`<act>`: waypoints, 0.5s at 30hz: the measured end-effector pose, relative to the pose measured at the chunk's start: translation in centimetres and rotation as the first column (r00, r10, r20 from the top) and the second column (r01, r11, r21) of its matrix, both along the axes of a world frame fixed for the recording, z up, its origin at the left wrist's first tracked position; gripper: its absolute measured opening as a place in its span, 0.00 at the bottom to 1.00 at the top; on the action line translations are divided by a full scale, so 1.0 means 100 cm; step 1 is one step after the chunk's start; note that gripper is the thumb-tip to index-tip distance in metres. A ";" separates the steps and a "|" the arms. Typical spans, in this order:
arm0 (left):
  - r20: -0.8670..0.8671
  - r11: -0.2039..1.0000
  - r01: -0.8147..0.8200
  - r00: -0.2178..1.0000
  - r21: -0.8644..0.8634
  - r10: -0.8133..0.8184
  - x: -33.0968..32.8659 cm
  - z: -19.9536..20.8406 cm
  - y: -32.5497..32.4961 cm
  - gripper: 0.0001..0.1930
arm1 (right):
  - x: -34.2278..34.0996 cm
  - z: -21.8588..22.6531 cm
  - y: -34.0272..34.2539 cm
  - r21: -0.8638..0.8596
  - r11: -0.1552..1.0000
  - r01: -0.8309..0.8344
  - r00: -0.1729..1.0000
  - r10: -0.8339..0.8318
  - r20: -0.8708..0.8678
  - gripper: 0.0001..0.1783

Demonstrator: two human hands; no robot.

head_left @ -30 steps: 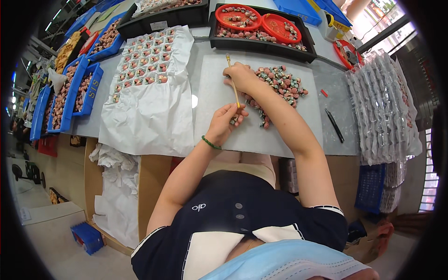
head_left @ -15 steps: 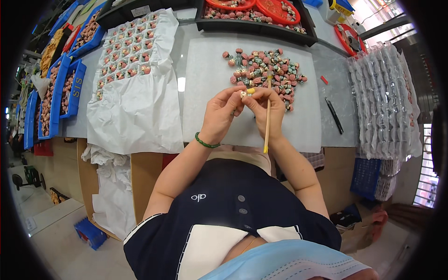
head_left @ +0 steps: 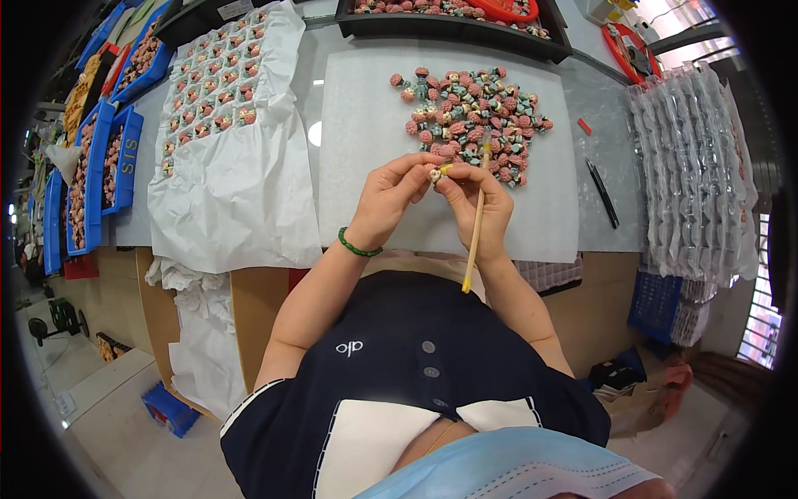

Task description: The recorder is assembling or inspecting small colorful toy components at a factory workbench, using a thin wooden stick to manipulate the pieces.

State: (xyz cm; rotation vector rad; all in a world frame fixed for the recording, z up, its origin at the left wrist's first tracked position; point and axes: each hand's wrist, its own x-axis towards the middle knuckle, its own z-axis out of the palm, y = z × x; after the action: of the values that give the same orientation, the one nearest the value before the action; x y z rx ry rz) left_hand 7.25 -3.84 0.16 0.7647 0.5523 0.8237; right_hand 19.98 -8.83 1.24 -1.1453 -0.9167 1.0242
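Note:
My left hand (head_left: 391, 195) pinches a small figurine (head_left: 435, 175) with a pale face between thumb and fingertips, above the front of a white sheet. My right hand (head_left: 482, 204) meets it from the other side, its thumb close against the figurine. A slim wooden paintbrush (head_left: 475, 237) is held in my right hand, tip pointing away and yellow-ended handle toward me. Something small and yellow (head_left: 446, 169) shows at my right index fingertip; I cannot tell what it is. Just beyond lies a pile of pink-and-green figurines (head_left: 465, 108), partly behind my fingers.
Left of the white sheet (head_left: 357, 108), a paper-lined tray (head_left: 218, 83) holds rows of figurines. Blue bins (head_left: 120, 162) stand farther left. A black tray (head_left: 449, 27) lies at the back. To the right are a black pen (head_left: 602, 193), a red scrap (head_left: 584, 126) and stacked clear trays (head_left: 686, 175).
The view has shifted slightly, so the table things sit a little higher. Both hands stay together at the figurine, and the paintbrush handle's near end has swung slightly left and toward me.

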 end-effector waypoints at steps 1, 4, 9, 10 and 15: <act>0.032 1.000 0.015 0.999 -0.020 -0.014 -0.001 0.000 0.001 0.14 | 0.000 -0.001 0.001 0.078 0.997 0.005 0.992 -0.015 0.123 0.11; 0.140 0.984 0.066 0.989 -0.165 -0.042 -0.008 -0.001 0.004 0.12 | 0.001 -0.007 0.000 0.210 0.978 -0.009 0.947 -0.059 0.316 0.14; 0.146 0.984 0.070 0.988 -0.161 -0.046 -0.012 -0.007 0.007 0.13 | 0.001 -0.021 -0.001 0.300 0.954 -0.006 0.943 -0.095 0.320 0.18; 0.141 0.981 0.060 0.989 -0.182 -0.034 -0.011 -0.007 0.007 0.13 | 0.001 -0.021 0.000 0.307 0.952 -0.008 0.946 -0.092 0.310 0.19; 0.164 0.977 0.061 0.986 -0.206 -0.027 -0.012 0.000 0.009 0.18 | 0.004 -0.022 -0.001 0.296 0.955 0.006 0.950 -0.099 0.298 0.20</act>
State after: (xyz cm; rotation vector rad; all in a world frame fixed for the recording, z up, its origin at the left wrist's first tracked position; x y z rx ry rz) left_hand 6.02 -2.92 0.12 0.5101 0.4681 0.7642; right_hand 20.33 -8.97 -1.00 -1.0880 -1.2357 0.6446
